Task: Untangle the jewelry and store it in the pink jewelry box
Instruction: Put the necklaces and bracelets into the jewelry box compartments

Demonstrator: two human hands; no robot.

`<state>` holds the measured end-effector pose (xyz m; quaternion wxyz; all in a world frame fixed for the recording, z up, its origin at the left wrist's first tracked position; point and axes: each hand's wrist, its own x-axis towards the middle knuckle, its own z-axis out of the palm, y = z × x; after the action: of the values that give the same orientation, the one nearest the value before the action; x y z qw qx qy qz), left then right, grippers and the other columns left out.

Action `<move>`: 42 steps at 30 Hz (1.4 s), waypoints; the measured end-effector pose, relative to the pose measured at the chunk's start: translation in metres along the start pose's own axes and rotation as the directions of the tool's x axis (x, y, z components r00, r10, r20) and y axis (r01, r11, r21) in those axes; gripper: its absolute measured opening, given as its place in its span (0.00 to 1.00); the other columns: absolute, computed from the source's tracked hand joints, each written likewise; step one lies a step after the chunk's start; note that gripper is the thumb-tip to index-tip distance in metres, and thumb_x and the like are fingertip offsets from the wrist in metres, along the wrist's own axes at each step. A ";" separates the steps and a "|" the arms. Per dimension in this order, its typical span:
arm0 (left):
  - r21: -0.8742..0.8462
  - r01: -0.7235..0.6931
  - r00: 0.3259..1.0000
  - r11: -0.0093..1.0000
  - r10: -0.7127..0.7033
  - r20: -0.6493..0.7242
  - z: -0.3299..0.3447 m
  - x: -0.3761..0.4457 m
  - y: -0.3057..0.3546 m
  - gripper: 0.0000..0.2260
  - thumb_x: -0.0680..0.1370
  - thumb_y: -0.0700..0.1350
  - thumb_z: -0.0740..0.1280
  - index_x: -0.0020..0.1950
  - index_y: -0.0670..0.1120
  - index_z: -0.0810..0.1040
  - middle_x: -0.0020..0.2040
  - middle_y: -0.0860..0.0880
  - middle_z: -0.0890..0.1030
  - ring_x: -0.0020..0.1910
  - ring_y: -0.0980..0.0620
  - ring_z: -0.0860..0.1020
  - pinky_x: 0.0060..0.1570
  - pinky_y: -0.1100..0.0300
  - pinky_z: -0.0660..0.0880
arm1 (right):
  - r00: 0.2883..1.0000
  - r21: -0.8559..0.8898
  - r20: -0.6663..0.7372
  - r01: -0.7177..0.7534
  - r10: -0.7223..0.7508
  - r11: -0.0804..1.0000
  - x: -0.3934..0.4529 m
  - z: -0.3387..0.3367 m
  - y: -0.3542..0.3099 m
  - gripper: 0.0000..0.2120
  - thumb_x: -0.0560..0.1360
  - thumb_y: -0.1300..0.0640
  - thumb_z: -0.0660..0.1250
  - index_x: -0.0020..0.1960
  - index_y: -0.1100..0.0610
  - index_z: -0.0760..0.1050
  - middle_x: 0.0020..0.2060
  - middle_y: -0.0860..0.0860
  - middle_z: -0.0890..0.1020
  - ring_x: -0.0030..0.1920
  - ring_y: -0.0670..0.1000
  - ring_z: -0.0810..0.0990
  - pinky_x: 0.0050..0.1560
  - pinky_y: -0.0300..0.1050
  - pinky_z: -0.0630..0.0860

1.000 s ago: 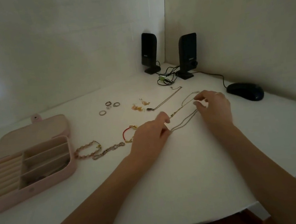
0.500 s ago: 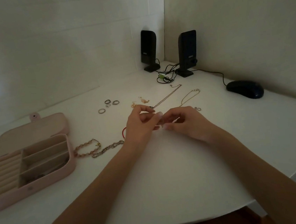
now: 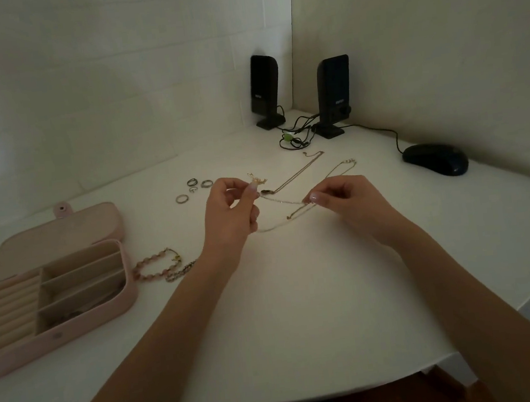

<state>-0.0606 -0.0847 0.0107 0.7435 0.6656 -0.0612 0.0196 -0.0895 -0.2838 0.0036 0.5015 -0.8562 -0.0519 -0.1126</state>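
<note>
jewelry box (image 3: 105,311): pink | speakers (image 3: 334,95): black | table (image 3: 301,311): white

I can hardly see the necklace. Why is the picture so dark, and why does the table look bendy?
Head view: the room is dim, so the thin chain pinched between the left hand and right hand barely shows; the wide-angle lens curves the white table edge; the pink jewelry box stays readable.

White table (image 3: 302,321), rounded at its near edge. On it: open pink jewelry box (image 3: 58,334) at left, beaded bracelets (image 3: 159,269) just beside it, loose rings (image 3: 193,188), thin chain necklaces (image 3: 300,172) mid-surface. At the far corner, two black speakers (image 3: 265,92) with tangled cables (image 3: 296,135); black mouse (image 3: 435,159) at right.
</note>
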 end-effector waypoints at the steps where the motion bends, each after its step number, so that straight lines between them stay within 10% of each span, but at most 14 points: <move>1: 0.022 0.003 1.000 1.000 -0.003 0.008 -0.002 0.001 0.000 0.06 0.79 0.41 0.65 0.44 0.47 0.70 0.42 0.47 0.77 0.24 0.58 0.69 0.23 0.67 0.66 | 1.000 -0.021 -0.002 -0.006 0.006 1.000 0.000 -0.002 0.001 0.05 0.75 0.52 0.68 0.43 0.45 0.82 0.45 0.66 0.79 0.39 0.55 0.74 0.42 0.44 0.67; 13: 0.318 -0.160 0.987 0.935 0.143 0.078 -0.046 -0.001 0.025 0.07 0.75 0.40 0.69 0.40 0.48 0.74 0.37 0.49 0.81 0.29 0.60 0.72 0.31 0.66 0.70 | 0.994 -0.188 0.103 0.003 0.016 0.982 -0.004 -0.003 0.004 0.04 0.74 0.52 0.69 0.43 0.47 0.82 0.41 0.55 0.83 0.44 0.56 0.79 0.45 0.47 0.74; 18: 0.436 -0.214 0.974 0.874 0.156 0.164 -0.076 -0.010 0.035 0.04 0.73 0.41 0.72 0.42 0.46 0.77 0.37 0.53 0.82 0.30 0.62 0.74 0.34 0.70 0.69 | 0.988 -0.220 0.142 0.096 -0.066 0.971 -0.006 0.008 -0.007 0.07 0.74 0.59 0.69 0.43 0.47 0.81 0.40 0.42 0.83 0.41 0.44 0.78 0.38 0.29 0.68; 26: 0.781 -0.282 0.959 0.558 0.151 0.239 -0.136 -0.028 0.049 0.03 0.73 0.41 0.72 0.44 0.49 0.83 0.36 0.62 0.79 0.35 0.66 0.76 0.38 0.78 0.68 | 0.989 -0.080 0.057 0.137 -0.133 0.987 -0.002 0.044 -0.047 0.06 0.76 0.61 0.67 0.45 0.52 0.81 0.40 0.41 0.82 0.41 0.34 0.78 0.42 0.25 0.71; 34: 0.833 -0.174 0.984 0.525 0.111 0.136 -0.194 -0.059 0.060 0.06 0.75 0.43 0.69 0.47 0.53 0.82 0.41 0.61 0.78 0.37 0.71 0.71 0.37 0.84 0.63 | 0.977 0.483 0.193 -0.018 -0.086 0.875 0.002 0.110 -0.105 0.05 0.79 0.63 0.60 0.49 0.60 0.75 0.43 0.53 0.82 0.43 0.48 0.83 0.45 0.39 0.79; 42: 0.865 -0.111 0.994 0.490 0.035 0.107 -0.231 -0.067 0.059 0.07 0.73 0.46 0.71 0.41 0.60 0.81 0.39 0.63 0.78 0.45 0.57 0.78 0.56 0.53 0.74 | 0.962 0.500 0.221 0.027 -0.158 0.865 0.011 0.160 -0.150 0.06 0.79 0.62 0.61 0.48 0.60 0.77 0.39 0.52 0.82 0.40 0.48 0.82 0.47 0.42 0.79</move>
<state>-0.1191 0.1545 0.0363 0.3031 0.9463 -0.0989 0.0540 -0.0869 -0.0709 0.0580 0.6863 -0.7037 -0.1839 -0.0088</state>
